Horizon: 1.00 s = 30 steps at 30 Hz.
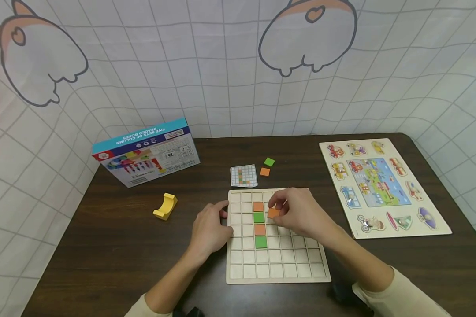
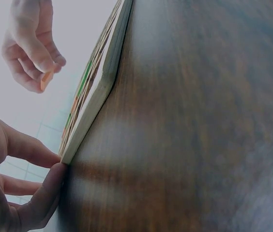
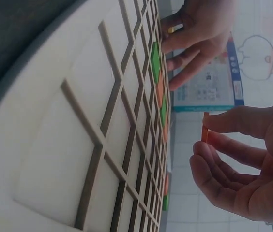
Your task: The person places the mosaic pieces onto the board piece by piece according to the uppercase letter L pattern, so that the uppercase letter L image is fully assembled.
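A pale gridded board [image 1: 277, 272] lies on the table, with orange tiles [image 1: 259, 229] and green tiles [image 1: 260, 242] alternating down one column. At the board's left edge is my left hand [image 1: 210, 230], thumb and index fingertips spread along the rim and touching it. My right hand [image 1: 299, 213] pinches an orange square tile [image 1: 273, 213] between thumb and fingers. In the right wrist view this tile [image 3: 204, 127] is held on edge above the board. Behind the board lie a small pattern card [image 1: 243, 176], a loose green tile [image 1: 269, 162] and a loose orange tile [image 1: 265, 172].
A blue-topped cardboard box [image 1: 154, 152] stands at the back left. In front of it lies a yellow curved block [image 1: 165, 206]. A picture puzzle board [image 1: 343, 220] covers the table's right side. A white grid-patterned curtain [image 1: 230, 88] hangs behind the dark wooden table [image 1: 115, 259].
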Tool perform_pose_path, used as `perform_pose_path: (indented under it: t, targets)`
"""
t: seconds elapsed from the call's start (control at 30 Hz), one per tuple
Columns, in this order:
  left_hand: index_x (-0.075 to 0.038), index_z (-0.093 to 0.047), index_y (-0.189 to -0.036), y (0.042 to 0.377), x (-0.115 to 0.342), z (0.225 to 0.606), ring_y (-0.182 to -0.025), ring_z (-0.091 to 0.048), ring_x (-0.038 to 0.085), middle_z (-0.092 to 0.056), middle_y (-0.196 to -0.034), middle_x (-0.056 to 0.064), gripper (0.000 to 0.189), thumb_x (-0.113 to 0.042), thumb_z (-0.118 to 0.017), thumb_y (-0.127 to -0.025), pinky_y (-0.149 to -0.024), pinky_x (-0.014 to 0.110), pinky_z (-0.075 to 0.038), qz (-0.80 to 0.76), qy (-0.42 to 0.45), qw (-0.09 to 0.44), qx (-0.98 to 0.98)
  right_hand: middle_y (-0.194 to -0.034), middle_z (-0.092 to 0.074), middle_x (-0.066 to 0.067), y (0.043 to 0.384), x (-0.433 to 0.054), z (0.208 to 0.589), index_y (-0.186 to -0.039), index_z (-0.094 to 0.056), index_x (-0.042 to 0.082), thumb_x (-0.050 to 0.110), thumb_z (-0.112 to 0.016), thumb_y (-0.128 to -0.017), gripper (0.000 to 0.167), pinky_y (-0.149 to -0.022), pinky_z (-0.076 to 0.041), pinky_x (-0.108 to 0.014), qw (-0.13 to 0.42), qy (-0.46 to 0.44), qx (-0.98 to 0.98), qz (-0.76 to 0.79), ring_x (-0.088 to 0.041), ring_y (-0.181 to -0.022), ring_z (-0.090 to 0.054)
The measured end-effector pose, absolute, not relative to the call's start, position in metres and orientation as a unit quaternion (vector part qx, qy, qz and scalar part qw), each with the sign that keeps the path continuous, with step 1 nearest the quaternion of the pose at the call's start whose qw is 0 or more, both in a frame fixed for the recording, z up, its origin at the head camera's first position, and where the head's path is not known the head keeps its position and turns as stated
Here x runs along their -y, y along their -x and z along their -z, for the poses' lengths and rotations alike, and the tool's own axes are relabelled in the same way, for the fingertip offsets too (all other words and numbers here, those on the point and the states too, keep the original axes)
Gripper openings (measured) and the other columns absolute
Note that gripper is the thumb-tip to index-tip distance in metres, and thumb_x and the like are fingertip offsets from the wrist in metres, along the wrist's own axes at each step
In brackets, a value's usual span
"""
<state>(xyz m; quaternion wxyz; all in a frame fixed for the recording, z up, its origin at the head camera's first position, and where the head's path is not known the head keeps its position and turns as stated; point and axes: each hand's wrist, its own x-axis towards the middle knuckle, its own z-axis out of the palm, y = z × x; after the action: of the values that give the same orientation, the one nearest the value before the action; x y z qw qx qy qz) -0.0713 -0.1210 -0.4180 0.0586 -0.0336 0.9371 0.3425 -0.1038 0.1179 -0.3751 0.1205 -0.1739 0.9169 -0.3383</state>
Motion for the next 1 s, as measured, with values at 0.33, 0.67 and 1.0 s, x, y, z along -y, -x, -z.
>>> perform_pose_path:
  t: [0.33, 0.67, 1.0]
  targets:
    - [-0.006, -0.066, -0.138, 0.072, 0.121, 0.417, -0.085, -0.056, 0.022, -0.065, -0.100, 0.004, 0.071, 0.003, -0.068, -0.068, -0.072, 0.034, -0.042, -0.342, 0.038, 0.063, -0.937, -0.077, -0.063, 0.002, 0.094, -0.112, 0.373, -0.097, -0.077, 0.013, 0.004, -0.083, -0.079, 0.021, -0.070, -0.048, -0.032, 0.139, 0.170, -0.920, 0.325, -0.015, -0.072, -0.057]
    - [-0.006, -0.066, -0.139, 0.071, 0.121, 0.419, -0.086, -0.057, 0.022, -0.065, -0.101, 0.005, 0.072, 0.003, -0.068, -0.068, -0.072, 0.034, -0.042, -0.345, 0.038, 0.065, -0.936, -0.075, -0.063, 0.005, 0.085, -0.108, 0.371, -0.095, -0.076, 0.014, 0.004, -0.085, -0.078, 0.022, -0.069, -0.049, -0.032, 0.150, 0.173, -0.918, 0.325, -0.012, -0.070, -0.057]
    - [-0.005, -0.066, -0.139, 0.072, 0.121, 0.418, -0.085, -0.056, 0.022, -0.065, -0.101, 0.005, 0.071, 0.003, -0.068, -0.068, -0.071, 0.034, -0.042, -0.346, 0.038, 0.065, -0.935, -0.075, -0.062, 0.003, 0.076, -0.104, 0.370, -0.092, -0.076, 0.016, 0.002, -0.085, -0.076, 0.023, -0.068, -0.048, -0.030, 0.160, 0.181, -0.912, 0.331, -0.011, -0.069, -0.057]
